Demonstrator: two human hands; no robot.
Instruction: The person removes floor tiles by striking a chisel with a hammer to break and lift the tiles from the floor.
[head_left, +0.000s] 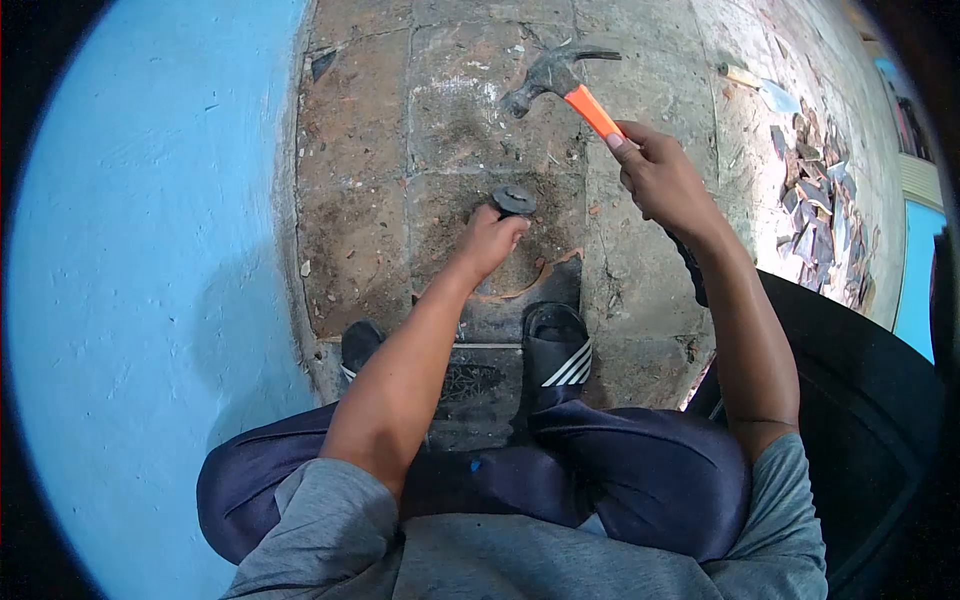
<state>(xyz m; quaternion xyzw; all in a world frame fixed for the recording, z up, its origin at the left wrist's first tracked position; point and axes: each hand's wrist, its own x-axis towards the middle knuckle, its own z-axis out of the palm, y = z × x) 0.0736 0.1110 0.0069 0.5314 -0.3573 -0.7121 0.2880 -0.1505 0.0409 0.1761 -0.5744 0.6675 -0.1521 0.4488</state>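
My right hand [668, 188] is closed round the orange and black handle of a claw hammer [592, 108]. The hammer is raised, its dark metal head up and to the left of the fist. Lower and nearer the middle, my left hand [486, 244] grips a chisel [513, 200] seen almost end-on, so only its dark round head shows. Its shaft and tip are hidden by the hand and the view from above. Below that hand, a dark floor tile [555, 283] has a jagged, broken edge against the rough, dusty floor [480, 110].
A blue wall [150, 250] runs along the left. Broken tile pieces [820, 210] lie heaped at the right, below a trowel [765, 88] with a light handle. A large black panel [850, 400] stands by my right arm. Black sandals [557, 345] are on my feet.
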